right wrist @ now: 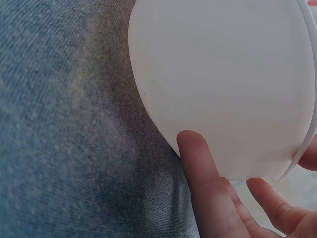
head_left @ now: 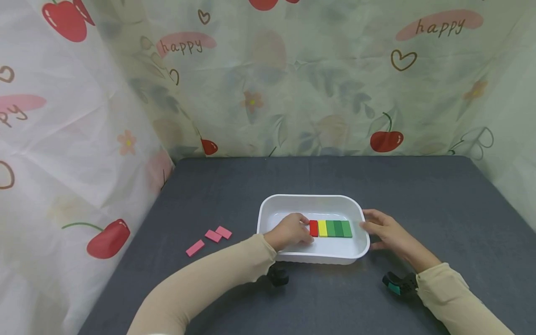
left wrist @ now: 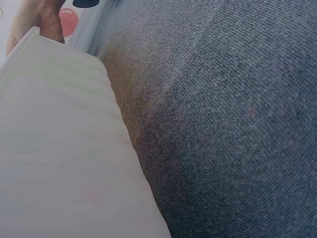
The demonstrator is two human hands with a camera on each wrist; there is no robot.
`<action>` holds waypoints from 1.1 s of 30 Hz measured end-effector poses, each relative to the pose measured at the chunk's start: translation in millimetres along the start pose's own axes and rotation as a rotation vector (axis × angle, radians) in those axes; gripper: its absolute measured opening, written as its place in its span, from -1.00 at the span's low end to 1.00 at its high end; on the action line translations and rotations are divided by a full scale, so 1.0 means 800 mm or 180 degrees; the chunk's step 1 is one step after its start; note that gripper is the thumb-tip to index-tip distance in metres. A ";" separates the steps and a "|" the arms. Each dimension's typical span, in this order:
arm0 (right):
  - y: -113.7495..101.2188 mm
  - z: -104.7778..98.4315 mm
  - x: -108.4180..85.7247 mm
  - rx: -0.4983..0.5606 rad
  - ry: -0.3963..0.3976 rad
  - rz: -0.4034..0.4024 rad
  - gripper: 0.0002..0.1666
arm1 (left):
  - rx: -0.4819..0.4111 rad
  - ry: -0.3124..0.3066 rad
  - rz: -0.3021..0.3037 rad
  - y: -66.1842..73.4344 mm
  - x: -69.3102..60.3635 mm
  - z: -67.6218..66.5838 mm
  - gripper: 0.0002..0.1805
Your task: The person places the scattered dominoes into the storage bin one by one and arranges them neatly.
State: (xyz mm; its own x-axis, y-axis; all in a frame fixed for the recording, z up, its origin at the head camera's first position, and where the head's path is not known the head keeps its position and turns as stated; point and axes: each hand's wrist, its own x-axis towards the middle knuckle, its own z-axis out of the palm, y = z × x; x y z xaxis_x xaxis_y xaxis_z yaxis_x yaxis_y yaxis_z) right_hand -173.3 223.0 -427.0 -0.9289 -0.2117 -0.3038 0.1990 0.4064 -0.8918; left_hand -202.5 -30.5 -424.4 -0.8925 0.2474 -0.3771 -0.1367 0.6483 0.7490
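Note:
A white plastic tray (head_left: 310, 256) stands on the dark table. Inside it a row of small flat blocks runs left to right: a red block (head_left: 313, 228), a yellow block (head_left: 322, 228) and several green blocks (head_left: 338, 229). My left hand (head_left: 291, 231) reaches over the tray's near left side, with its fingertips and thumb pinching the red block at the row's left end. At the tray's right end, my right hand (head_left: 387, 232) grips the rim, thumb on top. In the right wrist view its fingers (right wrist: 208, 183) lie against the tray's outer wall.
Left of the tray, three pink blocks (head_left: 212, 236) lie loose on the dark cloth-covered table (head_left: 226, 186). A patterned curtain (head_left: 293, 93) hangs behind and along the left side. Black wrist devices (head_left: 278, 275) sit under both forearms.

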 end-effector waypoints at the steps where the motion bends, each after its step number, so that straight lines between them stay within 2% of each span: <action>1: 0.000 0.000 0.000 0.0000 0.0001 0.0003 -0.21 | 0.0002 -0.0002 -0.0001 0.000 0.000 0.000 -0.48; 33: 0.001 -0.001 0.001 -0.0014 -0.0014 0.0013 -0.20 | -0.0113 -0.0045 0.0065 -0.001 -0.003 0.000 -0.47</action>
State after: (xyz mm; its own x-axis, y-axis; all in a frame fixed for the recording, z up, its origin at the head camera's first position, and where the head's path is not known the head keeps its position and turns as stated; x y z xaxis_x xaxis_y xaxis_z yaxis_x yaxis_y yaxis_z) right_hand -174.0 224.1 -427.1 -0.9267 -0.2139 -0.3089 0.2014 0.4113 -0.8890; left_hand -200.6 -31.8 -424.4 -0.8892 0.2706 -0.3689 -0.1338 0.6172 0.7754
